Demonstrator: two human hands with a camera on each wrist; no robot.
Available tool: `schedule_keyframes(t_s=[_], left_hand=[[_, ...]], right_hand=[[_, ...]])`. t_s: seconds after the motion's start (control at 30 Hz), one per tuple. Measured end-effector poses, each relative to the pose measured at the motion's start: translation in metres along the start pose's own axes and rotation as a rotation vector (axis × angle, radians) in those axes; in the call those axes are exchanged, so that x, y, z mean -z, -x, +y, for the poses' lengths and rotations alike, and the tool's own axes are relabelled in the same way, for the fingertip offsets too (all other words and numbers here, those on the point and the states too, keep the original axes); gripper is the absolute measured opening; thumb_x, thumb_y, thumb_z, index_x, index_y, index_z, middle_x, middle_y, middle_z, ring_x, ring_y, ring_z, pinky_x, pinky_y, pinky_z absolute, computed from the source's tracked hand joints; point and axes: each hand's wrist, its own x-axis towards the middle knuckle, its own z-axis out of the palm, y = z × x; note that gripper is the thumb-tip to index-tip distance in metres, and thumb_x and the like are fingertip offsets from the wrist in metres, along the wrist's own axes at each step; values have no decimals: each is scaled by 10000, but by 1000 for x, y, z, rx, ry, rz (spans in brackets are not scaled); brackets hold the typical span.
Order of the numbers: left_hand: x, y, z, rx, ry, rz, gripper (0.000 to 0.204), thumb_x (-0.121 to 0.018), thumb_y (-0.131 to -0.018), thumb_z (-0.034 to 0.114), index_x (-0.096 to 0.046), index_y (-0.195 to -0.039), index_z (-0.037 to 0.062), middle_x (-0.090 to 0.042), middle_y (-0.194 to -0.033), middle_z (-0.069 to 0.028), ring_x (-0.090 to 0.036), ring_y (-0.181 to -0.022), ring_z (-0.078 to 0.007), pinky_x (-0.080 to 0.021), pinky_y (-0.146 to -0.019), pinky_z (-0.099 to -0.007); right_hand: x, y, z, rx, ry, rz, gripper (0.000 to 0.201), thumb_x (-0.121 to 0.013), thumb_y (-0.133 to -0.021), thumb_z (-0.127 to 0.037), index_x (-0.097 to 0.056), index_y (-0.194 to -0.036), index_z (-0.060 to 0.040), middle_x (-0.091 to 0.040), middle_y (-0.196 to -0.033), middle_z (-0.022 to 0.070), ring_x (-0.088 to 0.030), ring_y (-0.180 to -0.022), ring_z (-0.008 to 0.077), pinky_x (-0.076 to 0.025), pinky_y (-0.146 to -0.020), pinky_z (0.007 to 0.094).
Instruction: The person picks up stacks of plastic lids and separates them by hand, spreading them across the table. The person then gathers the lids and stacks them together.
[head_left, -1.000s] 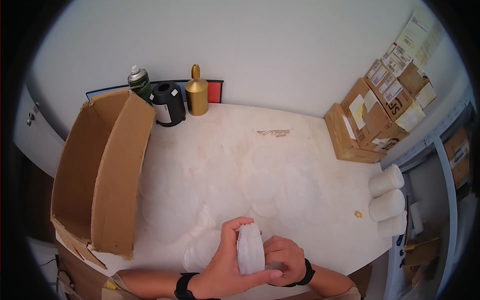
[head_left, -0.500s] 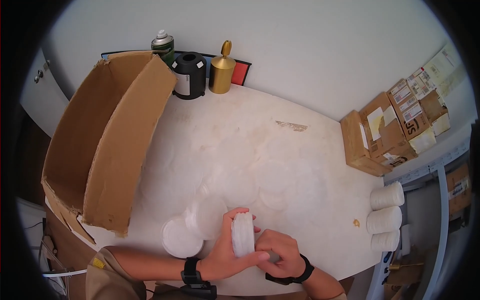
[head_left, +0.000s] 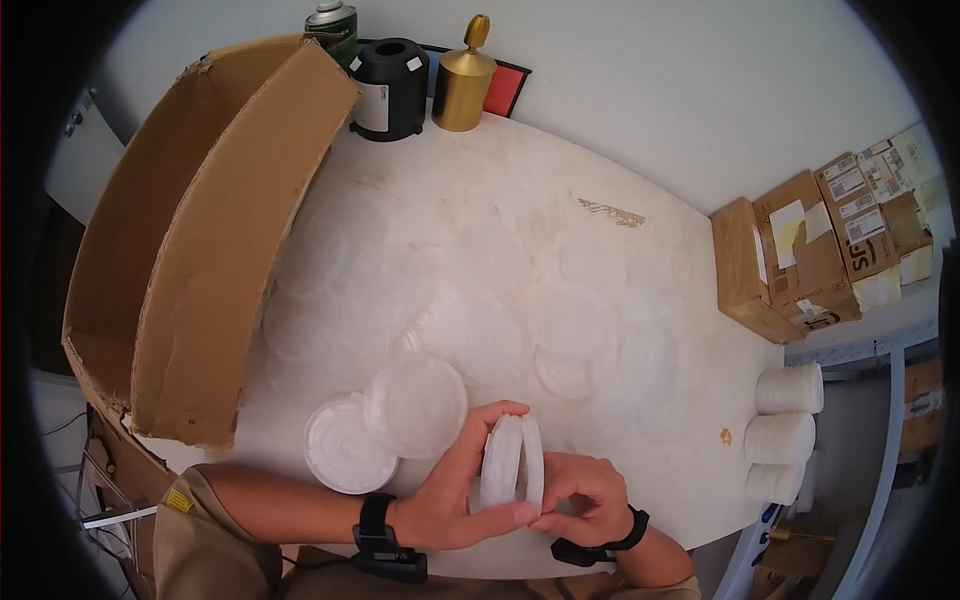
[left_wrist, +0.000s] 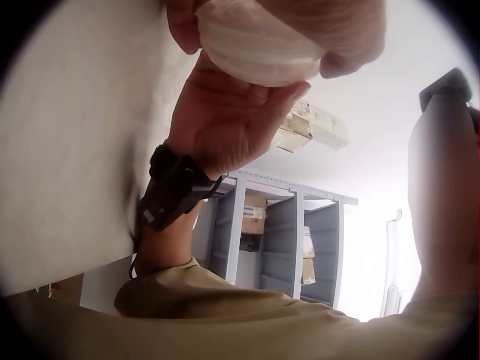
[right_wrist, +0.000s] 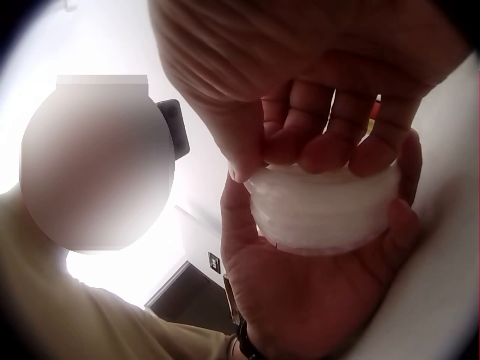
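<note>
My left hand [head_left: 448, 502] grips a short stack of round white plastic lids [head_left: 499, 468], held on edge over the table's near side. The outermost lid [head_left: 534, 460] leans apart from the stack at the top, leaving a narrow gap. At its lower right edge, my right hand [head_left: 592, 500] pinches with thumb and curled fingers. The right wrist view shows the right fingertips [right_wrist: 324, 152] along the rim of the stack [right_wrist: 322, 214], with the left palm beneath. Two loose lids, one flat [head_left: 350, 447] and one overlapping it [head_left: 420, 405], lie left of my hands.
Faint translucent discs [head_left: 470, 335] spread over the white table. A long open cardboard box [head_left: 225, 260] stands left. Behind are a black canister [head_left: 390, 92], a gold container [head_left: 464, 88] and a green spray can [head_left: 333, 30]. Three white stacks [head_left: 780, 438] and cartons [head_left: 795, 250] stand right.
The outermost lid has come partly away from the stack, opening a gap. My right hand has shifted to its lower edge. The view has tilted down, showing more of the loose lids.
</note>
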Motion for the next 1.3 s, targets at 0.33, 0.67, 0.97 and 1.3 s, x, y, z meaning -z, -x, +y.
schedule_keyframes(t_s=[0.33,0.67,0.97,1.3], left_hand=[[0,-2,0,-52,-79,-44,895,-760,-829,126,-200,-1524,53,-370,-1449,-138,-452,-1304,-233,-375,-1091,-415],[1,-2,-2,-125,-62,-126,795,-705,-891,227,-236,-1503,30,-347,-1470,-156,-391,-1355,-243,-313,-1133,-404],[-1,-1,-3,-139,-27,-68,625,-629,-930,156,-328,-1461,22,-488,-1159,-91,-490,-1028,-168,-413,-925,-324],[1,-2,-4,-147,-82,-71,621,-610,-901,125,-342,-1452,28,-496,-1118,-87,-495,-996,-164,-418,-901,-319]], right_hand=[[0,2,-6,-103,-26,106,109,-750,-841,-51,-644,-858,-35,-639,-810,61,-602,-741,221,-487,-936,399],[-8,2,-11,-9,177,86,98,-739,-831,-17,-642,-847,-26,-635,-792,75,-596,-687,224,-467,-628,309],[-15,3,-10,0,154,67,92,-723,-831,2,-635,-832,-24,-638,-777,85,-603,-681,242,-460,-627,321],[-13,3,-11,-27,124,34,99,-705,-851,-18,-617,-808,-32,-630,-772,85,-591,-677,243,-448,-627,324]])
